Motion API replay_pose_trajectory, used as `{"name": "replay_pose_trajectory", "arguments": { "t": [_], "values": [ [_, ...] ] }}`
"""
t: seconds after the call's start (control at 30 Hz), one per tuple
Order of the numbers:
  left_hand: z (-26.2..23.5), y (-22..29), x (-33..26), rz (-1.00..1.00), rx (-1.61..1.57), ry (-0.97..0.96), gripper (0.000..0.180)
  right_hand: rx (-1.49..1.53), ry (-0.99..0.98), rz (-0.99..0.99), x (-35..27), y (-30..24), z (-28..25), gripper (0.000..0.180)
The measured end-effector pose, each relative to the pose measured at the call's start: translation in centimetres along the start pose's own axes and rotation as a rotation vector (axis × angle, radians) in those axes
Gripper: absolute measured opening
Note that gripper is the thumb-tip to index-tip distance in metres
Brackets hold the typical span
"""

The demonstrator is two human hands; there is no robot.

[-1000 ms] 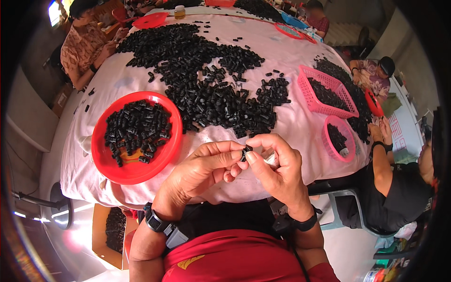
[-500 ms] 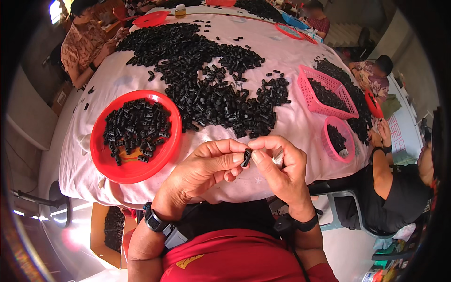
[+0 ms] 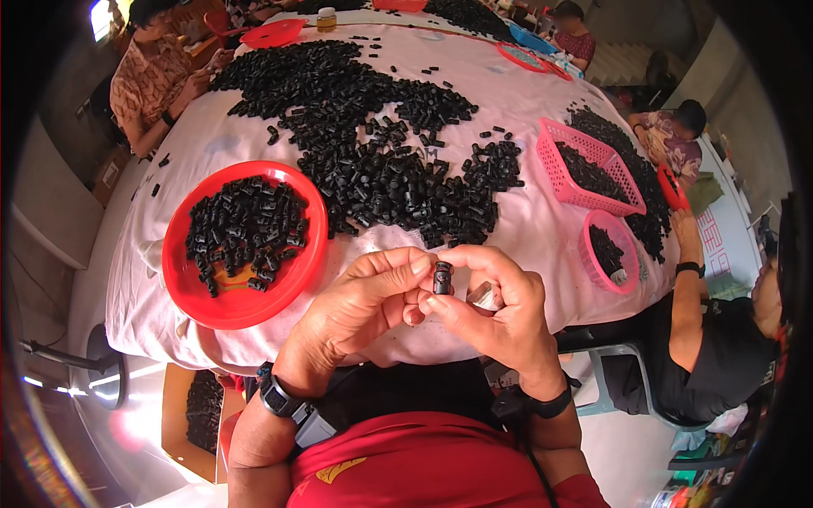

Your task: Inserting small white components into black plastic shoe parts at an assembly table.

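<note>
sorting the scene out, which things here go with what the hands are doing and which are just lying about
In use: black part pinched by left hand and right hand; red bowl; black pile.

Lying about: pink basket; round pink basket; bottle.

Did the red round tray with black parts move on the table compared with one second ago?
No. The red round tray lies at the same place beside the big heap of black parts on the pink tablecloth.
</note>
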State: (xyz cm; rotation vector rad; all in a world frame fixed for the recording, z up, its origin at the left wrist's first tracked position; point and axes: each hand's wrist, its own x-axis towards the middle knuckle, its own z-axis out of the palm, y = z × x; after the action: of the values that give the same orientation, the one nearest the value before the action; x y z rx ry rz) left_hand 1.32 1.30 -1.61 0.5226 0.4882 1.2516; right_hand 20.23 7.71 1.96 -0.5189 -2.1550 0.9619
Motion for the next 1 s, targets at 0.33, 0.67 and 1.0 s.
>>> {"name": "replay_pose_trajectory", "arguments": {
  "t": [0.33,0.67,1.0],
  "values": [
    [0.3,0.1,-0.3,0.013,-0.017,-0.028,0.021,0.156,-0.05,-0.02,0.2,0.4,-0.4,0.04],
    [1.0,0.0,-0.4,0.039,0.036,-0.011,0.018,0.235,-0.066,0.018,-0.1,1.1,-0.5,0.04],
    [1.3,-0.1,-0.4,0.097,0.163,-0.001,0.02,0.19,0.016,0.021,0.0,0.3,-0.1,0.04]
  ]
}}
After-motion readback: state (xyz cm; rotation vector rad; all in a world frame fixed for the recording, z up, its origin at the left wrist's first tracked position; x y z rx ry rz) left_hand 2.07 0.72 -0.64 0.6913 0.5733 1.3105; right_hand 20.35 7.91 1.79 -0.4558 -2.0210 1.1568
